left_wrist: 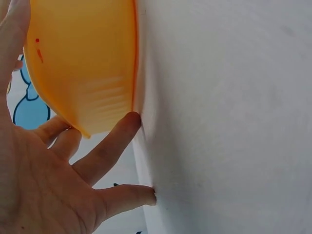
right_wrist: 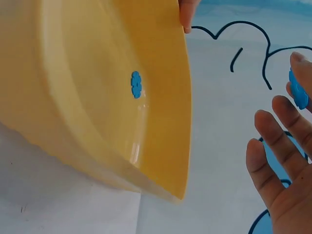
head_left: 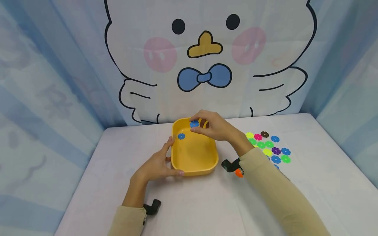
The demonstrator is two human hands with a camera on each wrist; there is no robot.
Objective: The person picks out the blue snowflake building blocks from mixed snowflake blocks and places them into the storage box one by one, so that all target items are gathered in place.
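A yellow plastic tray (head_left: pixel 195 154) sits on the white-covered table. My left hand (head_left: pixel 156 165) holds it at the near left corner, thumb at the front rim and fingers along the left side. In the left wrist view, spread fingers (left_wrist: pixel 105 156) reach along the tray's outer wall. Over the tray's far end, my right hand (head_left: pixel 214 126) pinches a blue flower-shaped plastic disc (head_left: pixel 194 124) between thumb and index finger; the other fingers stand apart in the right wrist view. A second blue flower disc (right_wrist: pixel 136 85) lies inside the tray, near its far left.
Several flower discs (head_left: pixel 276 150) in green, blue, yellow, pink, purple and brown lie on the table to the right, partly hidden by the right forearm. An orange disc (head_left: pixel 239 173) shows below the right wrist's camera. A printed curtain (head_left: pixel 203 98) hangs behind the table.
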